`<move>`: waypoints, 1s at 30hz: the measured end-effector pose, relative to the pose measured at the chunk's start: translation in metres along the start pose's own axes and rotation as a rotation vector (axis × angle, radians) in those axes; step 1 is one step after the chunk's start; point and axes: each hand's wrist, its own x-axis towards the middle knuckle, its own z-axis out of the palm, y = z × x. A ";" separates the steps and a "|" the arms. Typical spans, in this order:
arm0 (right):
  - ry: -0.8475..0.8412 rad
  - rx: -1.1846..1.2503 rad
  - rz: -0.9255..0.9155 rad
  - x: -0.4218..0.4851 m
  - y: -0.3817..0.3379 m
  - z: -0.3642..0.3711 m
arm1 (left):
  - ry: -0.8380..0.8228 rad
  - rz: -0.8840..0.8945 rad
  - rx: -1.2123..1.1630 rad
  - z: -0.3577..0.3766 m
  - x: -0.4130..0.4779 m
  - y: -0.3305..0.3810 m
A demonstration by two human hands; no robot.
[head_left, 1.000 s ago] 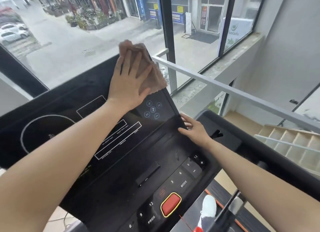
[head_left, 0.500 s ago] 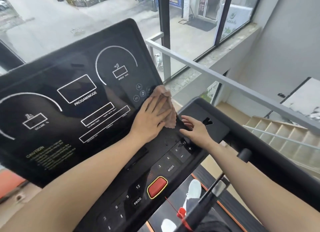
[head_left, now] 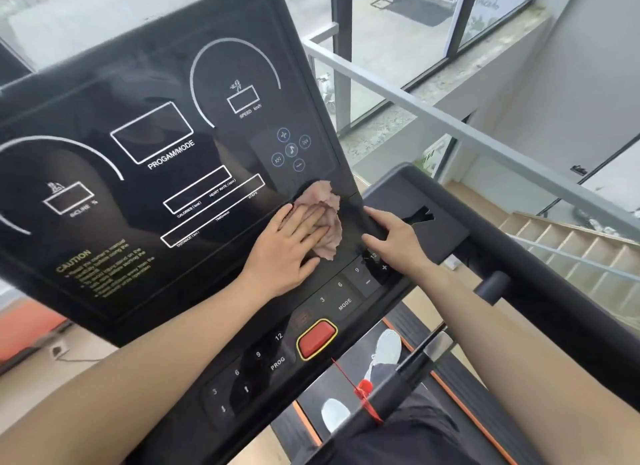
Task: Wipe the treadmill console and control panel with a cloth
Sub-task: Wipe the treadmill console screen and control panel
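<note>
Head view. Treadmill console (head_left: 145,145): black glossy display panel, tilted, printed with white outlines and the legends SPEED, PROGAM/MODE, INCLINE, CALORIES, HEART RATE, DISTANCE; a yellow CAUTION text block sits at its lower left.

Media buttons (head_left: 291,150): five round symbols in a cluster at the panel's right side, just above the cloth.

Cloth (head_left: 327,218): pinkish-brown, crumpled, lying on the lower right corner of the display panel where it meets the control panel.

Left hand (head_left: 289,248): palm down, fingers extended flat over the cloth and pressing it to the console; grip not curled around the fabric.

Right hand (head_left: 393,239): resting on the console's right edge just beside the cloth, fingers bent over the black housing in a loose grip, holding no separate item.

Control panel (head_left: 332,301): black strip below the display, with numbered keys 3, 6, 9, 12, and keys marked MODE and PROG.

Stop button (head_left: 317,339): red, yellow-rimmed, centred on the control panel, well apart from both hands.

Safety clip (head_left: 363,388): red, on a red cord below the stop button.

White shoes (head_left: 388,350): visible on the treadmill belt below the console.

Grey railing (head_left: 450,121): runs behind the console, with a staircase (head_left: 568,246) beyond at right.
</note>
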 end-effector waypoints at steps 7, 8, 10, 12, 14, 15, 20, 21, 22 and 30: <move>0.036 -0.165 -0.021 -0.003 0.010 0.017 | -0.037 -0.145 -0.044 0.007 -0.071 -0.001; 0.044 -0.171 -0.021 -0.004 0.010 0.019 | -0.042 -0.163 -0.052 0.007 -0.084 -0.002; 0.058 -0.185 -0.028 -0.006 0.010 0.021 | -0.039 -0.204 -0.067 0.008 -0.108 -0.002; 0.066 -0.193 -0.032 -0.007 0.009 0.023 | -0.027 -0.257 -0.089 0.008 -0.131 0.000; 0.071 -0.203 -0.034 -0.008 0.009 0.023 | -0.032 -0.314 -0.103 0.008 -0.154 0.002; 0.074 -0.210 -0.036 -0.008 0.009 0.024 | -0.039 -0.344 -0.109 0.009 -0.164 0.003; 0.090 -0.225 -0.035 -0.010 0.007 0.027 | -0.078 -0.518 -0.163 0.012 -0.209 0.015; 0.092 -0.230 -0.033 -0.010 0.007 0.027 | -0.084 -0.558 -0.189 0.012 -0.216 0.018; 0.094 -0.237 -0.032 -0.009 0.007 0.027 | -0.091 -0.598 -0.217 0.013 -0.222 0.020; 0.086 -0.258 -0.027 -0.008 0.004 0.029 | -0.078 -0.837 -0.522 0.028 -0.263 0.076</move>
